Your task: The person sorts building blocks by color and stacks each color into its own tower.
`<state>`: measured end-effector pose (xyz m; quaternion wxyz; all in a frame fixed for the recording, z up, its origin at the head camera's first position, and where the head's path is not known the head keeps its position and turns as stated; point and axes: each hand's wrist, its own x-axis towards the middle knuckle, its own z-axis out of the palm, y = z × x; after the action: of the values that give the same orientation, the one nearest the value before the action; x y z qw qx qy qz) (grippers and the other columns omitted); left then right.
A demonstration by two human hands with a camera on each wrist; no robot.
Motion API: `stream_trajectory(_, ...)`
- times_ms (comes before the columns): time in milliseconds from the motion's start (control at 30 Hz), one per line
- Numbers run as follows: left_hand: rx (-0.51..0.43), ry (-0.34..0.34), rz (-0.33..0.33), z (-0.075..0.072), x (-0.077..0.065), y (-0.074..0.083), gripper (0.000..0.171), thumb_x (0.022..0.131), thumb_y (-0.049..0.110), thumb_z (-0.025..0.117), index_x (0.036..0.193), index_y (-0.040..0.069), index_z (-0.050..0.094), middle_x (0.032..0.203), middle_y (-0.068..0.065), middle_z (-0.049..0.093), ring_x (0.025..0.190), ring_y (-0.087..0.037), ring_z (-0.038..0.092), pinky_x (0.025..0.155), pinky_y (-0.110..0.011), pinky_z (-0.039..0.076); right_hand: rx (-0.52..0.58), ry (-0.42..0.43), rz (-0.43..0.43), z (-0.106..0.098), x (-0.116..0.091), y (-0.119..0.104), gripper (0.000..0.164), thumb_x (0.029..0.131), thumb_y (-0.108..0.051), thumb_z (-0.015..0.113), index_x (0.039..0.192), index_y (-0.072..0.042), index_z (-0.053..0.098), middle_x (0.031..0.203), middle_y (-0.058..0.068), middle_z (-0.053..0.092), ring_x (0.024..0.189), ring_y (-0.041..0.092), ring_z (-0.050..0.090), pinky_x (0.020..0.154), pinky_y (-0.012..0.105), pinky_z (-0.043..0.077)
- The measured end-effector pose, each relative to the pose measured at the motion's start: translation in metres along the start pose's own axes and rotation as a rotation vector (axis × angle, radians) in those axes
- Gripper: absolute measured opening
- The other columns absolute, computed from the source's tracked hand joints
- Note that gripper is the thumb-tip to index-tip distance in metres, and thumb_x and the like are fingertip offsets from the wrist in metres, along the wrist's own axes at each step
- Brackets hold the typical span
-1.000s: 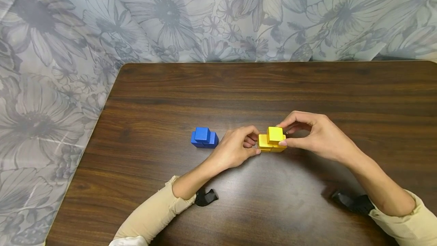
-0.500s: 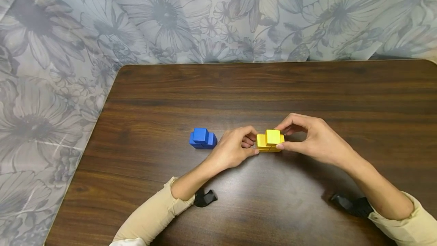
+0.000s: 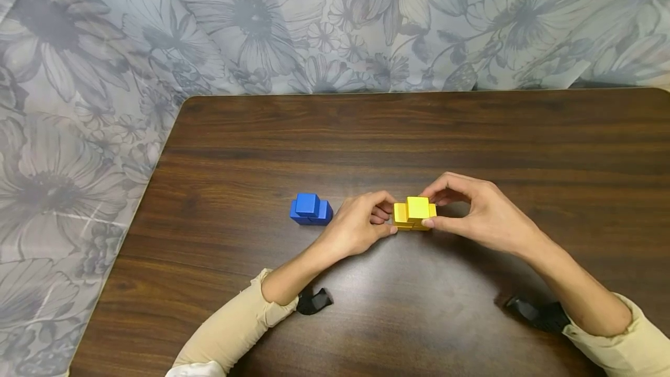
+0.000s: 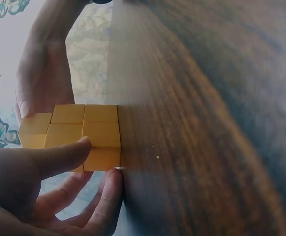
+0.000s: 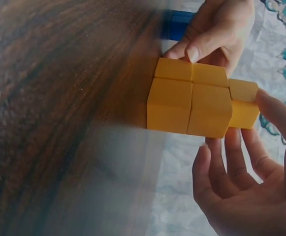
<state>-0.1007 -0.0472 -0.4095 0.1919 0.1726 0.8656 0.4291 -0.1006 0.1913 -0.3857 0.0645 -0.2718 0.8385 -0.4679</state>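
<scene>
A yellow block stack (image 3: pixel 400 214) stands on the table, with two layers side by side and a single cube on top. My left hand (image 3: pixel 358 226) holds its left end, thumb on the near side and fingers behind. In the left wrist view, the left thumb (image 4: pixel 64 157) lies across the yellow faces. My right hand (image 3: pixel 489 211) pinches the top yellow cube (image 3: pixel 417 207) between thumb and forefinger. The right wrist view shows this cube (image 5: pixel 244 91) against the upper blocks; the other right fingers (image 5: pixel 236 162) are spread beside the stack.
Left of my left hand sits a blue block stack (image 3: pixel 310 211) with one cube on top. The wooden table (image 3: pixel 314 138) ends at a floral cloth (image 3: pixel 251 22) behind it and on the left. Black straps (image 3: pixel 314 301) hang from both wrists.
The top yellow cube has shifted slightly left, closer to the middle of the lower blocks, with my right hand. My left hand keeps its place at the stack.
</scene>
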Motion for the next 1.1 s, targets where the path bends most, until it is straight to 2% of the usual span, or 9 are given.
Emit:
stream_trajectory(400, 0.027, -0.012, -0.005, -0.001, 0.0, 0.001, 0.035, 0.086, 0.007, 0.079, 0.119, 0.009, 0.067, 0.11, -0.005, 0.067, 0.093, -0.011, 0.066, 0.08, -0.016, 0.052, -0.014, 0.017, -0.015, 0.002, -0.002, 0.002, 0.042, 0.078, -0.009, 0.086, 0.112, -0.024, 0.067, 0.106, -0.012, 0.065, 0.092, 0.009, 0.064, 0.083, 0.02, 0.051)
stream_trajectory(633, 0.06, -0.022, -0.008, -0.002, -0.002, -0.001, 0.038, 0.086, 0.01, 0.079, 0.122, 0.009, 0.066, 0.111, -0.003, 0.066, 0.094, -0.009, 0.065, 0.08, -0.016, 0.051, -0.014, 0.023, 0.001, 0.002, -0.004, 0.004, 0.047, 0.077, -0.009, 0.086, 0.119, -0.015, 0.065, 0.11, -0.011, 0.065, 0.092, 0.013, 0.063, 0.083, 0.019, 0.05)
stream_trajectory(967, 0.173, 0.016, 0.044, -0.003, -0.01, 0.001, 0.052, 0.084, 0.016, 0.082, 0.13, 0.012, 0.06, 0.112, 0.0, 0.063, 0.096, -0.009, 0.061, 0.083, -0.018, 0.05, 0.022, 0.043, 0.027, -0.005, -0.006, 0.007, 0.047, 0.08, -0.006, 0.084, 0.122, -0.015, 0.065, 0.112, -0.003, 0.069, 0.096, 0.017, 0.064, 0.084, 0.018, 0.05)
stream_trajectory(1100, 0.203, 0.021, 0.062, -0.005, -0.015, 0.002, 0.059, 0.084, 0.017, 0.082, 0.137, 0.014, 0.056, 0.12, -0.001, 0.063, 0.102, -0.011, 0.062, 0.087, -0.02, 0.05, 0.028, 0.067, 0.048, -0.008, -0.008, 0.01, 0.046, 0.081, -0.005, 0.083, 0.122, -0.016, 0.064, 0.112, 0.002, 0.069, 0.1, 0.018, 0.064, 0.085, 0.018, 0.049)
